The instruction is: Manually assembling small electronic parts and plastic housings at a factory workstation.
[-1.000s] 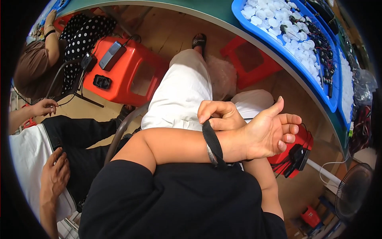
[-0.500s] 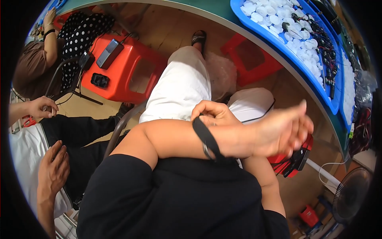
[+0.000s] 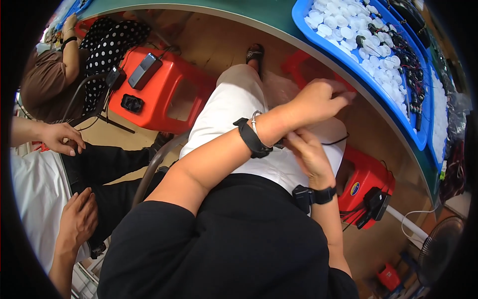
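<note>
My left forearm reaches across my lap, and a black wrist strap [image 3: 251,142] goes round it. Beside the strap, nearer the hand, sits a silvery bracelet [image 3: 255,121]. My left hand [image 3: 318,102] is turned back upward, its fingers bent, slightly blurred and apart, with nothing seen in them. Under the left wrist, my right hand [image 3: 311,152] has thumb and fingers pinched at what looks like the dark end of the strap; the fingertips are partly hidden. Another black band with a small box [image 3: 302,196] is on my right wrist.
A green table [image 3: 249,15] curves along the far side, bearing a blue tray [image 3: 304,25] of white translucent caps and dark wired parts. A red stool [image 3: 144,107] with black devices stands left, another red stool [image 3: 356,174] right. A co-worker's hands [image 3: 77,219] are close at left.
My left hand has turned from palm showing to back showing and moved away toward the table. My right hand has moved from beyond the forearm to below the left wrist.
</note>
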A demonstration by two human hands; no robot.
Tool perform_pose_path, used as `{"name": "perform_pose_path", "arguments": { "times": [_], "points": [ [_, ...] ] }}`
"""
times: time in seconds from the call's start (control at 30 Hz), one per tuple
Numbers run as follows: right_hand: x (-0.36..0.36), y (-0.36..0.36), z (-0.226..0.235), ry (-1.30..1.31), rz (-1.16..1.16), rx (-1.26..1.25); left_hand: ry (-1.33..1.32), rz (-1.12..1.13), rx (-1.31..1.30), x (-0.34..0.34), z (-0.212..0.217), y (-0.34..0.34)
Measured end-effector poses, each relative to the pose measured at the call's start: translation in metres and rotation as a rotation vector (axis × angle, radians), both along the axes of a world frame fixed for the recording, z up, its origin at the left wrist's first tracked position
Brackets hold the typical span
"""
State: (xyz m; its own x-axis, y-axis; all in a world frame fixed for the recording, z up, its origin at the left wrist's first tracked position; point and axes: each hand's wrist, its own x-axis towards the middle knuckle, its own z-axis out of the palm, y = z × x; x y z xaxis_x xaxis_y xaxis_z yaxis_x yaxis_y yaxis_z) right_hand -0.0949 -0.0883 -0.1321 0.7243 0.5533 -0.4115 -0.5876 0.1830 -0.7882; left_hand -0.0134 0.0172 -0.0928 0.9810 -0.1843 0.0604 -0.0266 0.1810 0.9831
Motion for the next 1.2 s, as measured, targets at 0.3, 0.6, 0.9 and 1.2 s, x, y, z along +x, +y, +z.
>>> {"name": "perform_pose_path", "arguments": {
  "times": [0.3,0.6,0.9,1.2],
  "points": [
    [-0.018,0.041,0.050,-1.408,0.015,-0.621,0.039,0.183,0.665,0.011,-0.063,0.010],
    [-0.029,0.036,0.052,-0.629,-0.031,-0.266,-0.075,0.255,0.902,0.006,-0.081,0.012],
    [-0.025,0.035,0.025,-0.596,-0.013,-0.346,0.093,0.273,0.718,0.015,-0.121,0.008],
    [-0.009,0.035,0.037,-1.112,0.103,-0.935,0.426,0.237,0.416,-0.006,-0.130,0.000]
  ]
}}
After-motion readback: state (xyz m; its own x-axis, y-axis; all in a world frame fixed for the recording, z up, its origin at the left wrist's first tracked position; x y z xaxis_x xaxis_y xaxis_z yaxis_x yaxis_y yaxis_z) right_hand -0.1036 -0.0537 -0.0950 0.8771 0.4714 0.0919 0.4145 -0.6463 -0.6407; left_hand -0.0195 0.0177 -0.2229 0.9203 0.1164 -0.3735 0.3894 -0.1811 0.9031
